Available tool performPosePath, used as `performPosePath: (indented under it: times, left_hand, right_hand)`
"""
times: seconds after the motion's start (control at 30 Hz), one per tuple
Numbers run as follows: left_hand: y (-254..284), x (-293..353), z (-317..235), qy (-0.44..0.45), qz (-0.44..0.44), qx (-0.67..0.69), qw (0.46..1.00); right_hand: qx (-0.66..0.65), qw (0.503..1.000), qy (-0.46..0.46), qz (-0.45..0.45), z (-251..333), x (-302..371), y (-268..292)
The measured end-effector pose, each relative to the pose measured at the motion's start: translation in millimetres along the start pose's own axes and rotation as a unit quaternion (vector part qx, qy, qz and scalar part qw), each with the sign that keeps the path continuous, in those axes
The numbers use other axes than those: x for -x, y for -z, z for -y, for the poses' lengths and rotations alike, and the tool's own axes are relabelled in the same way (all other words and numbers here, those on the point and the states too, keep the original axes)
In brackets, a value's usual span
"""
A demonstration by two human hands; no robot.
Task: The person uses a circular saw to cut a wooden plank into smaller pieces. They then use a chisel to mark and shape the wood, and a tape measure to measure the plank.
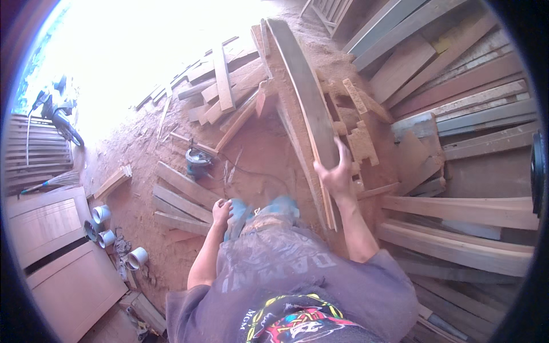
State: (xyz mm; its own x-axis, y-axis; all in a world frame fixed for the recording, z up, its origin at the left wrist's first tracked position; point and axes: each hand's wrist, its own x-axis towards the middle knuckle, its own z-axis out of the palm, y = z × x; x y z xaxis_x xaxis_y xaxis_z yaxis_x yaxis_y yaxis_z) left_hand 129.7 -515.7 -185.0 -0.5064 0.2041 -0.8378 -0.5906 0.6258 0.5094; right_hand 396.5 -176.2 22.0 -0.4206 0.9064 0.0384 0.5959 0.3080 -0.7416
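Observation:
My right hand [337,171] is closed around a long wooden plank [306,91], gripping it near its lower end. The plank has a grey-brown face and a paler edge, and it runs away from me toward the top of the view. Beside my left thigh, my left hand [222,211] hangs with its fingers curled in, and nothing shows in it. Closest to that hand, on the ground, lie several boards [182,197]. A little beyond them sits a teal corded power tool [198,162], its cable trailing over the reddish, dusty floor.
Stacked timber [463,211] lines the right side. Notched offcuts [361,143] lie just past my right hand, and loose boards [223,77] are heaped ahead. At left are panelled doors [74,286], several white cups or small buckets [136,258], a broom [54,182] and a motorbike [60,114].

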Motion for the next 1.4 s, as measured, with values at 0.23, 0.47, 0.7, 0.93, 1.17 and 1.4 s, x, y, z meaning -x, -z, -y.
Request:
performPosePath:
  times: [0.23, 0.47, 0.7, 0.93, 1.17, 1.4]
  left_hand:
    - [-14, 11, 14, -0.003, 0.059, 0.013, 0.998]
    - [-43, -9, 35, -0.073, 0.186, -0.023, 0.98]
    - [-122, 93, -76, -0.152, 0.408, -0.247, 0.866]
    - [-164, 122, -82, -0.066, 0.455, -0.226, 0.859]
    - [-115, 120, -87, -0.077, 0.511, -0.152, 0.842]
    - [-86, 154, -96, -0.17, 0.514, -0.219, 0.812]
  right_hand:
    - [-0.22, 0.963, 0.144, 0.058, 141, -124, 0]
    - [0.164, 0.984, -0.064, -0.04, -58, 35, 7]
    - [0.151, 0.981, -0.124, -0.011, -69, 144, 12]
    - [-0.064, 0.963, -0.253, 0.06, -41, 159, -53]
    - [-0.274, 0.908, -0.286, 0.137, 44, 142, -44]
    - [-0.189, 0.967, -0.167, -0.041, 100, 180, -22]
